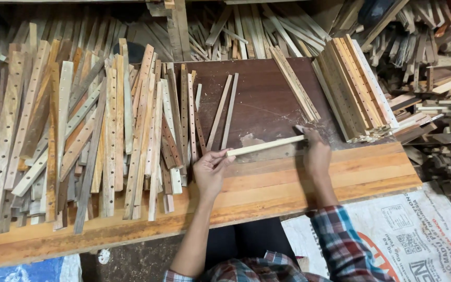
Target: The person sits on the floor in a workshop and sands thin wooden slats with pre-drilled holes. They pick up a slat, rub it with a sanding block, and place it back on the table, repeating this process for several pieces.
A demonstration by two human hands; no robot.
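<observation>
Nearest the camera, plaid sleeves [340, 235] are seen at the bottom edge, with a printed white sack [413, 230] lying on the floor at the lower right. Above them, the orange-brown plank edge of the tabletop [288, 190] is crossed by both forearms.

A pale wooden slat [265, 146] is held level between the two hands, just above the tabletop, near the line where the plank meets a dark brown board [267, 94]. Its left end is pinched by the left hand [210, 169], whose fingers [224, 155] are closed narrowly around the tip. Its right end is gripped by the right hand [317, 151], with the fingers curled over the wood.

Just beside the left hand, a wide loose heap of drilled wooden strips [79, 136] is spread over the left half of the tabletop, the pieces mostly lying lengthwise away from the person. Two thin bare slats [224, 109] are laid side by side on the dark board beyond the held slat. Further right, a small bundle of strips [296, 86] is set at a slant, and next to it a neat stack of perforated strips [356, 89] is seen on edge. Farthest off, jumbled offcuts [434, 47] are piled along the back and the right side.
</observation>
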